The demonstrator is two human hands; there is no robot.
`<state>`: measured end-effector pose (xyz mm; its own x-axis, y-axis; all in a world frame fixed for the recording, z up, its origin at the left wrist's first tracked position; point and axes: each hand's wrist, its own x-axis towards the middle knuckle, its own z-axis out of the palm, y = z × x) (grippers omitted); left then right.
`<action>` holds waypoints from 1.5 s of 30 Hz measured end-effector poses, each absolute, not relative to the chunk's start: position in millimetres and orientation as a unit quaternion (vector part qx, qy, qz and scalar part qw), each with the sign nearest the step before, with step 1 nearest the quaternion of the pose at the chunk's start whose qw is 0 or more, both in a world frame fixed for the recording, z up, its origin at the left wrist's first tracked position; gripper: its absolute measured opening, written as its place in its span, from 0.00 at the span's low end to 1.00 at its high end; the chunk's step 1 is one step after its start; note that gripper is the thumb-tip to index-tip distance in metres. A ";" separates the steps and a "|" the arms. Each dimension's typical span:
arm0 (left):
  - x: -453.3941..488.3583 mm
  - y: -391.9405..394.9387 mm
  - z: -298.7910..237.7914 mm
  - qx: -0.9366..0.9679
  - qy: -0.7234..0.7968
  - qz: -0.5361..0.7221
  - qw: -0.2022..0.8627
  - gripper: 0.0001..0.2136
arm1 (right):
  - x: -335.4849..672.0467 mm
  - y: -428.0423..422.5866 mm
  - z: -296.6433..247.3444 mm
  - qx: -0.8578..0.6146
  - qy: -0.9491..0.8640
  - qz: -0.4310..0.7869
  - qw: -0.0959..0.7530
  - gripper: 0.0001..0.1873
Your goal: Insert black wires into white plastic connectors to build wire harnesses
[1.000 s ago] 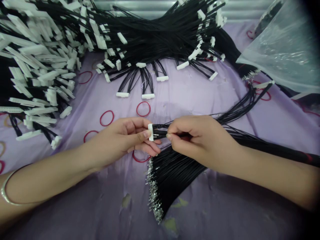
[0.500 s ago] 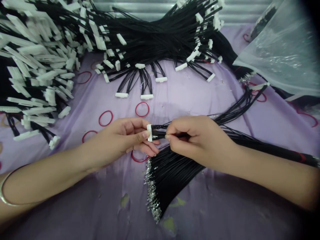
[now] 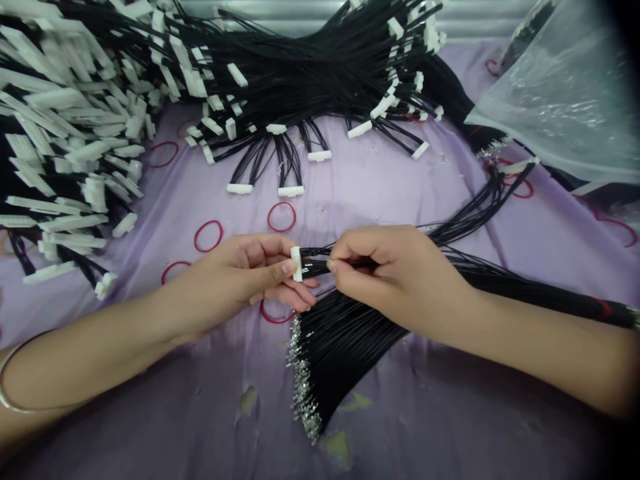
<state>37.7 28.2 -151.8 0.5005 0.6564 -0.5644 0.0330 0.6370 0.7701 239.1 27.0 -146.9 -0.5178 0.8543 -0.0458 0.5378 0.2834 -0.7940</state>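
Observation:
My left hand (image 3: 245, 277) pinches a small white connector (image 3: 297, 263) between thumb and fingers at the middle of the purple cloth. Several thin black wires run from the connector to the right. My right hand (image 3: 400, 277) is closed in a pinch on one black wire (image 3: 317, 267) right at the connector's face. Under both hands lies a fanned bundle of loose black wires (image 3: 340, 347) with bare metal terminals (image 3: 303, 383) at their near ends.
A big heap of finished black harnesses with white connectors (image 3: 75, 133) fills the left and the back (image 3: 310, 73). Red rubber bands (image 3: 281, 217) lie scattered on the purple cloth (image 3: 150, 413). A clear plastic bag (image 3: 565, 100) sits at the back right.
My right hand's fingertips have crept a little left toward the connector with the wire. The view has shifted slightly; my left hand holds still.

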 end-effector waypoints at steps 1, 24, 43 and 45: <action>37.7 28.1 -151.8 0.375 0.458 0.200 0.781 0.06 | 239.1 27.1 -147.2 -0.445 -0.778 0.395 0.201 0.08; 37.5 26.7 -152.8 0.384 0.462 0.197 0.775 0.06 | 236.8 25.6 -146.1 -0.461 -0.751 0.426 0.203 0.09; 38.3 26.6 -153.9 0.390 0.484 0.188 0.761 0.07 | 235.6 25.3 -147.3 -0.438 -0.800 0.359 0.199 0.08; 38.3 27.0 -153.6 0.389 0.480 0.189 0.763 0.07 | 236.0 24.9 -146.4 -0.444 -0.793 0.364 0.206 0.08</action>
